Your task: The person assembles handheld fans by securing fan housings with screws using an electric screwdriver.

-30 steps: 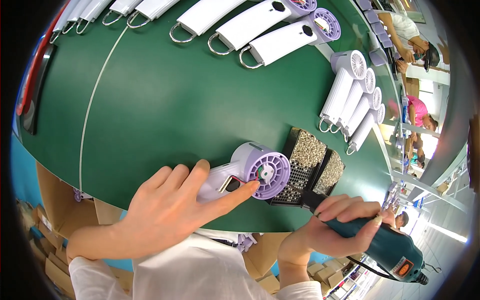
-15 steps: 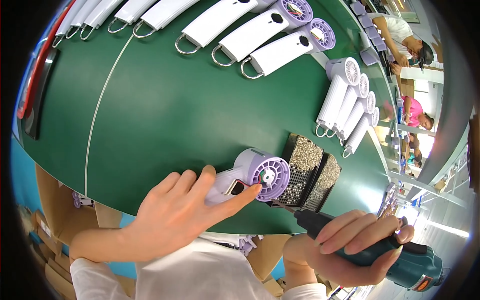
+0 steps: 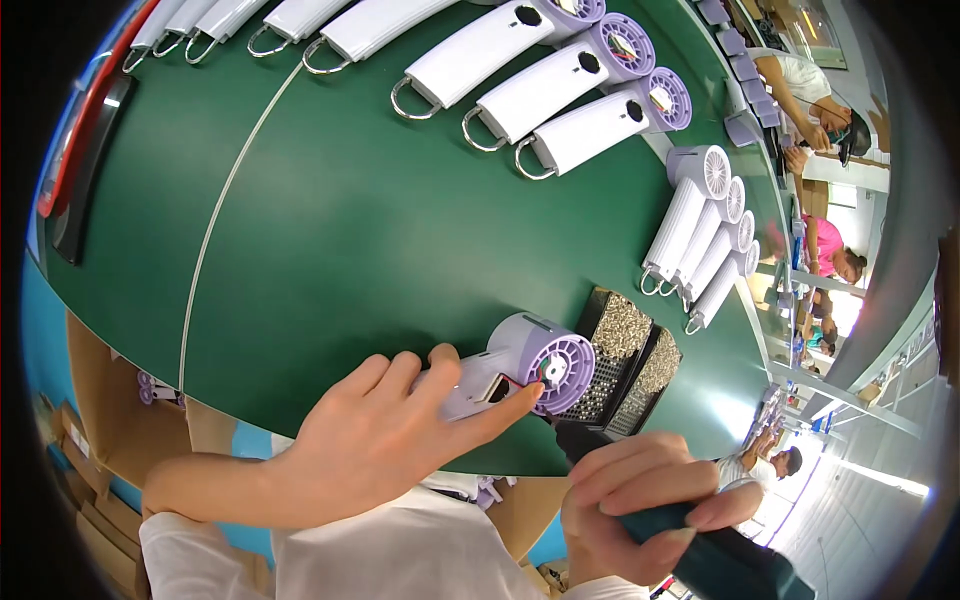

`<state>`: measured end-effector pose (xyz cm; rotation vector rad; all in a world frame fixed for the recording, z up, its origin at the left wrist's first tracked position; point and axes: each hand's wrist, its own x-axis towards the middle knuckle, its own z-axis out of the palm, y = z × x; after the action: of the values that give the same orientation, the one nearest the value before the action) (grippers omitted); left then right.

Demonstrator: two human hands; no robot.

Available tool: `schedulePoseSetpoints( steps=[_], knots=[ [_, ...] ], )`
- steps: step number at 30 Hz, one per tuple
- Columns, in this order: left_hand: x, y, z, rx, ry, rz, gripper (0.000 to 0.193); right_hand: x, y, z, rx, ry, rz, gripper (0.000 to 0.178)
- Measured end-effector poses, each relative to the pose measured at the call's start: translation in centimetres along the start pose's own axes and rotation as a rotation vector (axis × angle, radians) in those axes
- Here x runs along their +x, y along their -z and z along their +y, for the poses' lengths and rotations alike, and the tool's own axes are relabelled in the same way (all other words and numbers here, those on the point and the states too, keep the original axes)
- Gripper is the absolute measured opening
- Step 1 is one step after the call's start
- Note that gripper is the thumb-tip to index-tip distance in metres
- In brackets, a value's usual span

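My left hand [image 3: 375, 440] is wrapped round the handle of a white and purple handheld fan [image 3: 525, 345], index finger stretched toward its round open head. Inside that head a white hub and thin red and green wires show. A small opening in the handle reveals a pale part with a dark patch. In a closed grip, my right hand [image 3: 640, 495] holds a dark green electric screwdriver [image 3: 740, 566]. Its black nose points at the lower rim of the fan head, and whether the bit touches there I cannot tell.
Just beyond the fan stand two black screw trays [image 3: 630, 378] filled with small metal screws. White fan handles with metal loops [image 3: 540, 85] line the far side, and several fans [image 3: 690, 225] lie at the right. A red and black strip [image 3: 85, 170] edges the left. Co-workers [image 3: 815, 105] sit at far right.
The screwdriver in my right hand has moved left, bringing its nose close to the fan head. My left hand keeps its hold on the fan. The whole view has shifted slightly.
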<state>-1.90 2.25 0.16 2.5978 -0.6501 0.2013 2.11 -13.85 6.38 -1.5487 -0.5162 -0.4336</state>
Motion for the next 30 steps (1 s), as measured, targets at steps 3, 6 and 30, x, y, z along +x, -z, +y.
schedulePoseSetpoints(
  steps=[3, 6, 30],
  knots=[
    [-0.3, 0.3, -0.1, 0.005, 0.008, -0.009, 0.069, 0.4, 0.9, 0.3, 0.060, -0.028, -0.171, 0.028],
    [0.2, 0.7, 0.2, -0.019, 0.011, -0.045, 0.071, 0.6, 1.3, 0.0, 0.079, -0.044, -0.174, 0.033],
    [2.3, 1.3, 1.1, 0.052, 0.009, -0.144, 0.070, 0.9, 7.4, 0.1, 0.124, -0.041, 0.365, 0.030]
  ],
)
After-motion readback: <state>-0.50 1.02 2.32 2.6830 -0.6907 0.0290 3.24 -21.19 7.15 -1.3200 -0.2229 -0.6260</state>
